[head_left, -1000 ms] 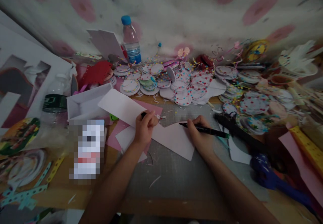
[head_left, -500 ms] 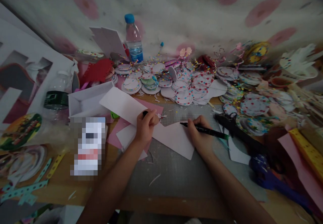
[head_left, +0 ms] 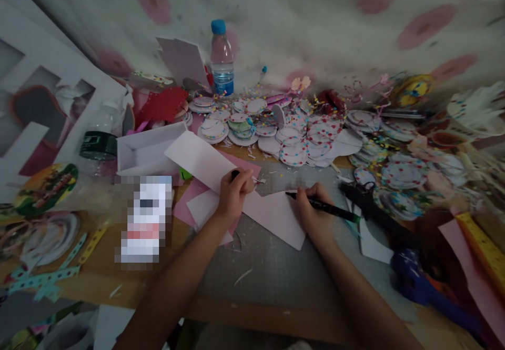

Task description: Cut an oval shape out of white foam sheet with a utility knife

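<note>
My left hand (head_left: 235, 193) is closed around a small black pen cap, whose dark end shows above the fingers. It rests on a long white paper (head_left: 201, 161) that slants over the grey cutting mat (head_left: 252, 281). In my right hand (head_left: 316, 213) is a black marker (head_left: 335, 209) with a green end, its tip pointing left at the upper edge of the paper's wider part (head_left: 278, 217). Whether the tip touches the paper I cannot tell. Pink sheets (head_left: 187, 200) and a white piece lie under and beside the paper on the left.
Decorated white discs (head_left: 294, 150) are heaped along the back. A water bottle (head_left: 222, 63) stands behind them. A white box (head_left: 148, 150) and a blurred phone-like object (head_left: 145, 218) are at left. On the right lie a blue and black glue gun (head_left: 410, 276) and a yellow strip (head_left: 479, 245).
The view has shifted slightly, so most things appear a little further right. Both hands keep the same hold, the right one still at the paper's edge with the marker.
</note>
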A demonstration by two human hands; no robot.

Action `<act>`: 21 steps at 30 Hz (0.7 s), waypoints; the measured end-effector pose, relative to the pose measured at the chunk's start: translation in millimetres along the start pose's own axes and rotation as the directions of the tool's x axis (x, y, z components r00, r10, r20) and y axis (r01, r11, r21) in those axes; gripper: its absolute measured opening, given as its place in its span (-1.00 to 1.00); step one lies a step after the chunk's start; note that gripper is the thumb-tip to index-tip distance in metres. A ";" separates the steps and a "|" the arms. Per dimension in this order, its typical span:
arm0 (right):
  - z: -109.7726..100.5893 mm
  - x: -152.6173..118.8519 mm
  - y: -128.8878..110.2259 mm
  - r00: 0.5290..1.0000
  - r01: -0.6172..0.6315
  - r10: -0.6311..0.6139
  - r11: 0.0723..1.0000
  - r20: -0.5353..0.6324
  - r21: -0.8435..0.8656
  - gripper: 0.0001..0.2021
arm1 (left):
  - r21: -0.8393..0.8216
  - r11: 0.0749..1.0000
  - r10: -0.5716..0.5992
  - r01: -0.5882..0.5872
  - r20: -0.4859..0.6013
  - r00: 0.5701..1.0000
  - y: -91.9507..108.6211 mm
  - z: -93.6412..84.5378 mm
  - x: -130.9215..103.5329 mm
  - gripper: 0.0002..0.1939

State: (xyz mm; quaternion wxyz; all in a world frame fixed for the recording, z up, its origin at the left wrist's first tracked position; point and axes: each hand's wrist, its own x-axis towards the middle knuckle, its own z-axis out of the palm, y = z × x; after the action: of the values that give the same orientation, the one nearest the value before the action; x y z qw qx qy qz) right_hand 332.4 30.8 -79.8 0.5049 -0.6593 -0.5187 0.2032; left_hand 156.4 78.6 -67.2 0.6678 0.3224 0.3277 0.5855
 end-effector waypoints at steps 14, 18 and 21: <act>0.5 -3.7 2.4 0.999 0.037 -0.037 0.999 -0.003 -0.029 -0.69 | 0.003 1.000 -0.005 0.005 -0.007 1.000 -0.5 0.8 0.3 -0.46; 0.7 -5.4 4.3 0.999 0.054 -0.054 0.998 -0.005 -0.032 -0.68 | 0.001 1.000 -0.008 0.008 -0.008 1.000 -0.1 1.4 0.3 -0.45; 1.0 -5.7 5.0 0.998 0.067 -0.068 0.997 -0.013 -0.036 -0.68 | 0.005 1.000 -0.008 0.009 -0.012 1.000 0.0 1.8 0.0 -0.45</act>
State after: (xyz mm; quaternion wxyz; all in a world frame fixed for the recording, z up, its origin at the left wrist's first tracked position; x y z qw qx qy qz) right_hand 331.9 26.4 -86.1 0.5032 -0.6518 -0.5406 0.1722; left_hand 157.9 78.5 -66.2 0.6674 0.3192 0.3346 0.5837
